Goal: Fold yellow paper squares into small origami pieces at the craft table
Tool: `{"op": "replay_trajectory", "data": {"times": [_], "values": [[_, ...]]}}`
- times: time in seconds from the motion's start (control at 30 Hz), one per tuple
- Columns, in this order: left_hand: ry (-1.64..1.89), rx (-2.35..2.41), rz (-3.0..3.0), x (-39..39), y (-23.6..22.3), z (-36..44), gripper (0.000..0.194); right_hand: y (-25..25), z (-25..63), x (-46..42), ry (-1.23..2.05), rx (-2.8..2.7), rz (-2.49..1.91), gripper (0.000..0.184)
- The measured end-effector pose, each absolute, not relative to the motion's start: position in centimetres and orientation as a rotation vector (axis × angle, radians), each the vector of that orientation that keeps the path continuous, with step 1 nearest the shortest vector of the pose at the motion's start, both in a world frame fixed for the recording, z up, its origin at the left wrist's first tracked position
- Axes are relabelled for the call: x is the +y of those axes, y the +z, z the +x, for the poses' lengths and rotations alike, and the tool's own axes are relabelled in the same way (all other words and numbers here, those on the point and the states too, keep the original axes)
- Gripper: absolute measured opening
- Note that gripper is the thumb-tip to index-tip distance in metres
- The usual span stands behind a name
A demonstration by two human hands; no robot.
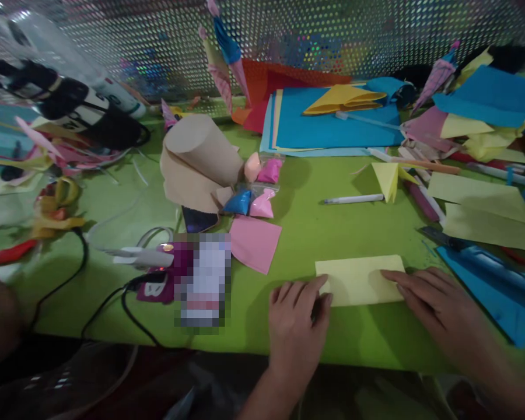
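Fingers [328, 298] of both hands touch the pale yellow paper [361, 282].

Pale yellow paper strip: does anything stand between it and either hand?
Nothing visible does. The left hand touches the left end of the pale yellow paper strip, the right hand its right end; the white pen lies beyond its far edge.

Head view — from above, facing forward and down across tabletop [304, 233].

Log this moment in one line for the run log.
left hand: yellow paper's left end | right hand: its right end | pen: beyond paper
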State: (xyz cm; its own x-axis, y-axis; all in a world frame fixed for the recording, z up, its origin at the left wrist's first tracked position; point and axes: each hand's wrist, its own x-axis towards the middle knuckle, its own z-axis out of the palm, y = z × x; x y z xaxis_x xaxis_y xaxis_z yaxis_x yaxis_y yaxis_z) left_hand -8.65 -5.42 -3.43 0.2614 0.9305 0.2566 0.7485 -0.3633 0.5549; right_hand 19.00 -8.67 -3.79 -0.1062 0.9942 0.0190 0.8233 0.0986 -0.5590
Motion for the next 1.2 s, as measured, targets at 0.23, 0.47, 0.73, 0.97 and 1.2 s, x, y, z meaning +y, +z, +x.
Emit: {"op": "replay_trajectory", "data": {"times": [0.23, 0.47, 0.73, 0.97, 1.2], "values": [[0.771, 1.523, 2.248, -5.5, -3.75, -8.93, 0.023, -3.47, 18.74, -8.4, 0.532, -2.003, -1.738, 0.039], [0.764, 1.546, 2.262, -5.43, -3.68, -8.86, 0.02, -3.47, 18.64, -8.25, 0.459, -2.028, -1.713, 0.038], [0.754, 1.545, 2.257, -5.53, -3.82, -8.93, 0.02, -3.64, 18.56, -8.24, 0.47, -2.023, -1.701, 0.037], [0.786, 1.565, 2.278, -5.54, -3.93, -8.48, 0.019, -3.89, 18.48, -8.45, 0.458, -2.018, -1.7, 0.035], [0.709, 1.62, 2.384, -5.42, -3.42, -8.33, 0.022, -4.27, 18.65, -8.71, 0.4, -2.04, -1.69, 0.034]]}}
